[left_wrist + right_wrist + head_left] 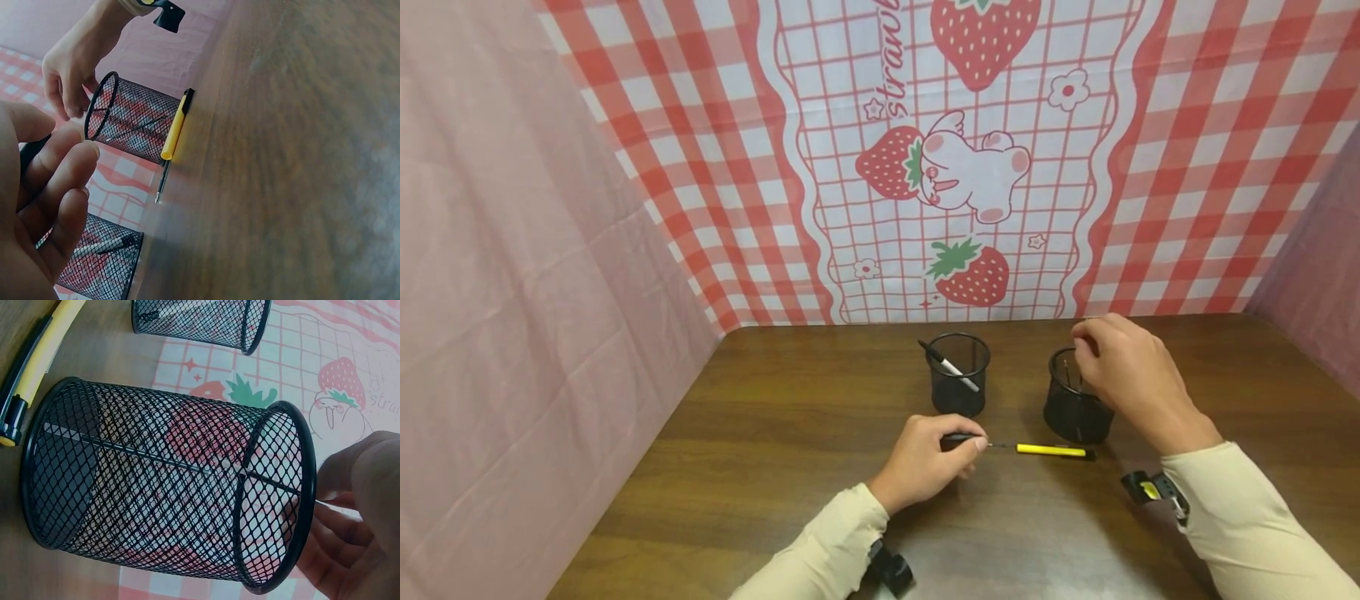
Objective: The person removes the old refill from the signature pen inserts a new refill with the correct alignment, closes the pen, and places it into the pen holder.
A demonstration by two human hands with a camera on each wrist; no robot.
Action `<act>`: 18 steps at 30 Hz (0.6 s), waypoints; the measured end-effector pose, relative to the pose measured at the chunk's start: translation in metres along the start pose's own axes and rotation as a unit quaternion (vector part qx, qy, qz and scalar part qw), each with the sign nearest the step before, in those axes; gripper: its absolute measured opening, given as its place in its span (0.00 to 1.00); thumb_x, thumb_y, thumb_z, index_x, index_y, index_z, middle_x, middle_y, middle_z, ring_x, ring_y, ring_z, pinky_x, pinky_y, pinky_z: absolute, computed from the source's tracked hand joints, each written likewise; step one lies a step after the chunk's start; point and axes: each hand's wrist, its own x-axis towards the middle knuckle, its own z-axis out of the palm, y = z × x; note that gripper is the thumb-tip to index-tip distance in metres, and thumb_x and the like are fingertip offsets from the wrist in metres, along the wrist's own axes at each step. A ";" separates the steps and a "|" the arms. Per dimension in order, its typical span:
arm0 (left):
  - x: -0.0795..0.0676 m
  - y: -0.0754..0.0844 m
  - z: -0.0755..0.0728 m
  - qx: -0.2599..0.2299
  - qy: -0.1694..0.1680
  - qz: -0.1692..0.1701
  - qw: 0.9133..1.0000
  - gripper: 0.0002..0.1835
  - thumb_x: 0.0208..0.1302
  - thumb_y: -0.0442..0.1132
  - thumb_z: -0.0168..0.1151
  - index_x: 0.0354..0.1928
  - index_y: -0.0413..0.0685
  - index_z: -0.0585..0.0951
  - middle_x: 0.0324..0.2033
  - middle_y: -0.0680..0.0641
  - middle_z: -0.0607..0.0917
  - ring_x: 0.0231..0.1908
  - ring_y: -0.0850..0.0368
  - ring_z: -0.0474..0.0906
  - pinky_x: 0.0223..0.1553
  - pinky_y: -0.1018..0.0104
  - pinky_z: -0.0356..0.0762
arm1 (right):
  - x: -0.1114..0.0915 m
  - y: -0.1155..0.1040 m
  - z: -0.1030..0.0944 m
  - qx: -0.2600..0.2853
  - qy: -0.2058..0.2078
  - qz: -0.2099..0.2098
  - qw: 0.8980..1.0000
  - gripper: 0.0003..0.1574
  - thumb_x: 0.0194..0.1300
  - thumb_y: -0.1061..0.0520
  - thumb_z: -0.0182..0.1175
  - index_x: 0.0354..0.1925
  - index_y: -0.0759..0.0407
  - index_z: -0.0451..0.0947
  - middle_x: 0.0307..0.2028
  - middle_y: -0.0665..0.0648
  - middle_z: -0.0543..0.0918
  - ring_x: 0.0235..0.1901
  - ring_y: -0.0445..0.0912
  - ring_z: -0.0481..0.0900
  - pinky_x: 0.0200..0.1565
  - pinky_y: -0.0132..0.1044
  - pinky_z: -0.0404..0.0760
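My left hand (928, 462) grips a slim black pen-like piece (958, 437) between thumb and curled fingers, low above the table. Just beyond its fingertips lie a thin pen refill (161, 187) with a metal tip and a yellow pen (1051, 451) with a black end. My right hand (1127, 367) is at the rim of the right black mesh pen cup (1078, 417), fingers bent; whether they pinch anything small is hidden. Inside that cup a thin rod (134, 128) shows through the mesh.
A second black mesh cup (958, 400) stands to the left, with a white marker (955, 371) with a black cap leaning in it. Behind the wooden table (760, 400) hangs a red checked strawberry cloth (985, 167). A pink cloth (550, 250) hangs at the left.
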 end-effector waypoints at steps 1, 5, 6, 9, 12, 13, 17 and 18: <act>0.000 0.004 -0.001 -0.001 -0.001 0.000 1.000 0.03 0.64 0.26 0.65 0.37 0.33 0.85 0.19 0.40 0.84 0.18 0.67 0.79 0.21 0.72 0.82 | 0.000 0.000 0.000 -0.001 0.011 -0.006 1.000 0.09 0.56 0.68 0.65 0.38 0.66 0.83 0.32 0.62 0.82 0.31 0.56 0.80 0.31 0.58 0.79; 0.000 0.014 -0.003 -0.003 0.000 -0.002 1.000 0.03 0.64 0.26 0.64 0.37 0.32 0.84 0.20 0.38 0.84 0.18 0.65 0.80 0.22 0.72 0.82 | 0.000 0.001 -0.002 -0.007 0.057 -0.032 0.998 0.10 0.54 0.69 0.66 0.39 0.66 0.83 0.30 0.61 0.79 0.27 0.54 0.77 0.25 0.55 0.79; 0.000 0.015 -0.004 -0.003 0.000 -0.002 1.000 0.03 0.64 0.26 0.64 0.38 0.32 0.84 0.20 0.38 0.84 0.18 0.64 0.80 0.22 0.72 0.82 | 0.000 0.001 -0.002 -0.007 0.063 -0.036 0.997 0.11 0.54 0.69 0.66 0.39 0.66 0.83 0.30 0.60 0.79 0.26 0.53 0.76 0.25 0.55 0.79; 0.000 0.015 -0.004 -0.002 0.002 -0.001 1.000 0.03 0.64 0.26 0.64 0.38 0.32 0.84 0.21 0.36 0.85 0.18 0.61 0.82 0.22 0.72 0.82 | 0.001 -0.001 -0.005 -0.006 0.075 -0.045 0.996 0.12 0.54 0.70 0.66 0.40 0.67 0.83 0.30 0.61 0.78 0.26 0.53 0.76 0.25 0.54 0.80; 0.001 0.013 -0.004 -0.001 0.002 0.000 1.000 0.03 0.65 0.26 0.64 0.38 0.31 0.84 0.22 0.35 0.85 0.19 0.60 0.82 0.22 0.73 0.82 | 0.002 -0.002 -0.007 -0.001 0.080 -0.044 0.996 0.12 0.54 0.70 0.66 0.40 0.68 0.83 0.30 0.61 0.77 0.27 0.52 0.75 0.26 0.54 0.81; 0.001 0.013 -0.004 0.000 0.002 0.000 1.000 0.03 0.65 0.26 0.64 0.38 0.31 0.84 0.22 0.35 0.85 0.19 0.62 0.82 0.22 0.73 0.82 | 0.002 -0.003 -0.008 0.002 0.082 -0.044 0.996 0.12 0.54 0.71 0.65 0.40 0.68 0.83 0.30 0.61 0.77 0.27 0.52 0.76 0.26 0.54 0.81; 0.000 0.012 -0.003 0.001 0.008 0.003 1.000 0.03 0.65 0.28 0.64 0.38 0.33 0.85 0.22 0.37 0.85 0.19 0.66 0.81 0.22 0.74 0.82 | 0.002 -0.005 -0.010 0.017 0.088 -0.050 0.995 0.11 0.55 0.71 0.63 0.39 0.69 0.82 0.31 0.61 0.76 0.29 0.52 0.75 0.28 0.52 0.80; 0.001 0.007 -0.002 0.003 0.009 0.002 1.000 0.04 0.65 0.28 0.65 0.38 0.33 0.85 0.22 0.37 0.85 0.19 0.67 0.80 0.22 0.74 0.82 | 0.001 -0.006 -0.010 0.020 0.088 -0.054 0.994 0.10 0.55 0.71 0.63 0.39 0.69 0.81 0.31 0.62 0.76 0.29 0.52 0.75 0.28 0.51 0.80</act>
